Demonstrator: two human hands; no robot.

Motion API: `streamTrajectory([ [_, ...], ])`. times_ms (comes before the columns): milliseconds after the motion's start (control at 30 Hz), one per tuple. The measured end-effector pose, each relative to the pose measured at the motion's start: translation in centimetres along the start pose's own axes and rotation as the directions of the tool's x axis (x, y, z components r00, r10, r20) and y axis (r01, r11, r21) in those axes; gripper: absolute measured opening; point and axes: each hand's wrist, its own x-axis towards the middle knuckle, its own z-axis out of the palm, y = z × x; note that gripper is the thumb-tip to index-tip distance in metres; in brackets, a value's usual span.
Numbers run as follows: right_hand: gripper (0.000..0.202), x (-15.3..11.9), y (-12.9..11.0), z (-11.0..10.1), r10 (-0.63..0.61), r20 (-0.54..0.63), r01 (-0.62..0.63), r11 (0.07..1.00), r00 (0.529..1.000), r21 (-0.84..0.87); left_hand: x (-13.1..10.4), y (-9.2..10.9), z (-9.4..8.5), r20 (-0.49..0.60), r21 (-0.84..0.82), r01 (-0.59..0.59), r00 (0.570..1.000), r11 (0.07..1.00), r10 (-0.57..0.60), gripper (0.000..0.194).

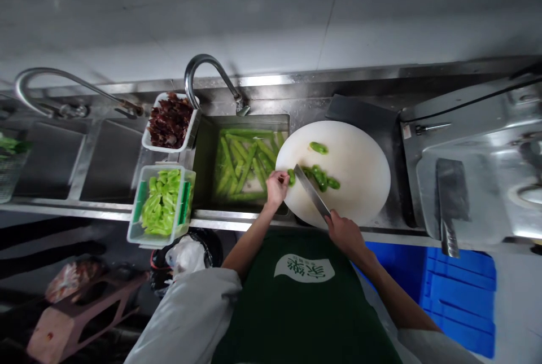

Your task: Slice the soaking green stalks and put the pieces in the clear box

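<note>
Over the left edge of the round white cutting board (359,183), my left hand (277,188) is closed, its fingertips pinched against a small green pepper piece (291,176). My right hand (345,231) grips the handle of a kitchen knife (312,190). The blade slants up and left across the board, its tip close to my left fingertips. Just right of the blade lie several cut green pepper pieces (322,178). Another green pepper piece (318,148) sits apart near the top of the board.
Left of the board, a water-filled sink (207,155) holds long green vegetables (248,163) under a curved tap (203,59). Beyond it stand tubs of dark wood-ear-like pieces (170,121) and light green slices (161,203). A cleaver (452,189) lies at right; a blue crate (459,296) is below.
</note>
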Motion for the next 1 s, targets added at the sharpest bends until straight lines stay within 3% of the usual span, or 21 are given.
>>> streamTrajectory([
  [133,0.032,0.1,-0.3,0.2,-0.038,0.007,0.039,0.999,0.999,-0.028,-1.5,0.1,0.7,0.069,0.038,-0.147,0.987,0.988,0.144,0.007],
  [267,0.032,-0.3,-0.3,-0.1,-0.059,0.036,0.061,0.997,0.998,-0.057,-1.4,0.3,0.5,0.17,0.179,-0.409,0.909,0.895,0.382,0.018],
  [367,0.032,-0.8,-0.4,-0.3,-0.057,0.028,0.059,0.995,0.998,-0.086,-0.9,0.4,0.1,0.252,0.252,-0.497,0.862,0.831,0.439,0.022],
  [833,0.032,-0.8,-1.6,-1.3,-0.044,0.067,0.049,0.995,0.997,-0.09,-0.9,-0.4,0.1,0.236,0.215,-0.505,0.857,0.836,0.457,0.025],
  [1000,0.034,-0.9,-1.8,-1.5,-0.067,0.022,0.069,0.993,0.997,-0.096,-0.9,-0.4,-0.2,0.241,0.204,-0.495,0.862,0.845,0.447,0.025],
])
